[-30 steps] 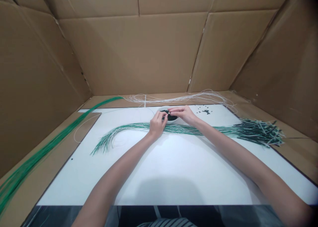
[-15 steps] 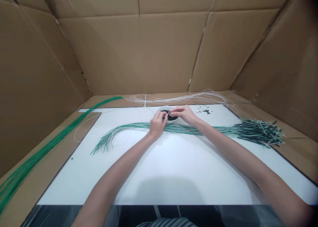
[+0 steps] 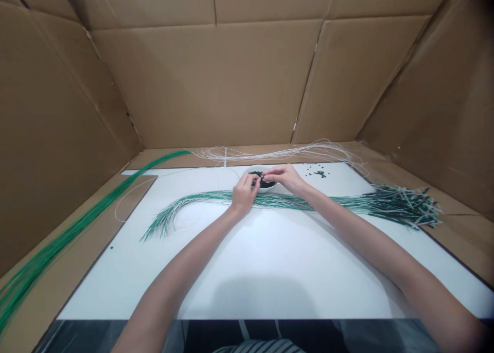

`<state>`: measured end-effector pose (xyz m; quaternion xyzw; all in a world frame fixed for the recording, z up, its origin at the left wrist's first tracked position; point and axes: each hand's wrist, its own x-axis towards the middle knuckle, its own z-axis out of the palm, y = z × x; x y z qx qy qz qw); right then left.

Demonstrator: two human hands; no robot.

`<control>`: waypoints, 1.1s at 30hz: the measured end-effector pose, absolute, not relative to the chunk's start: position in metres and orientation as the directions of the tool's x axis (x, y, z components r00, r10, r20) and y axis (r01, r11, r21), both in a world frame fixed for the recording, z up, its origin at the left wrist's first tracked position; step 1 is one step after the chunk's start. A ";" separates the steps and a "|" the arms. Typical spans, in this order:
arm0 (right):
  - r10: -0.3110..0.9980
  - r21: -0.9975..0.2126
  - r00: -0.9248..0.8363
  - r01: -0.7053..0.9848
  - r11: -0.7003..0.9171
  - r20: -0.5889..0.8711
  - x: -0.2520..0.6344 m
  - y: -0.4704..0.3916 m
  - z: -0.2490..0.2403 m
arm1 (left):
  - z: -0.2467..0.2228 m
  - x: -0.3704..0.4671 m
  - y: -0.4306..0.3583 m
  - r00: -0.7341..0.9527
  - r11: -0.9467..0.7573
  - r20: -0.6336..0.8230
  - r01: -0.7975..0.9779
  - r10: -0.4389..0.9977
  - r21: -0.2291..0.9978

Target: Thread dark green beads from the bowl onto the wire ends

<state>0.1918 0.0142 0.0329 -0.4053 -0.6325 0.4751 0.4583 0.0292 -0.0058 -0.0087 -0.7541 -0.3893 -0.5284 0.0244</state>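
Over a white bowl [image 3: 267,190] of small dark green beads [image 3: 266,182], my two hands meet with fingertips almost touching. My left hand [image 3: 244,189] is closed in a pinch, and a thin white thread [image 3: 133,187] arcs from the left toward it. My right hand [image 3: 286,177] pinches too; whatever is between its fingertips is too small to make out. Just in front of the bowl lies a long bundle of green and white strands [image 3: 204,195], passing under both forearms. Its right end [image 3: 405,205] is thick with dark green pieces.
Several loose beads [image 3: 320,173] lie right of the bowl on the white board [image 3: 250,260]. Green strands [image 3: 85,216] stretch along the left side. White threads [image 3: 270,153] lie across the back. Cardboard walls [image 3: 208,80] enclose the back and sides.
My fingertips have shifted very slightly over the bowl, and the pale bit between them shows less. Everything else stays in place.
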 end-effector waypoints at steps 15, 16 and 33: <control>0.939 -0.964 -0.300 0.150 0.221 0.168 0.191 0.013 0.036 | -0.007 0.029 -0.007 0.166 -0.709 0.812 0.602 0.560 0.366; 0.934 -0.961 -0.313 0.154 0.229 0.172 0.191 0.013 0.037 | -0.007 0.029 -0.007 0.165 -0.709 0.812 0.602 0.560 0.367; 0.945 -0.963 -0.260 0.128 0.239 0.200 0.190 0.012 0.036 | -0.008 0.028 -0.008 0.149 -0.678 0.789 0.619 0.596 0.395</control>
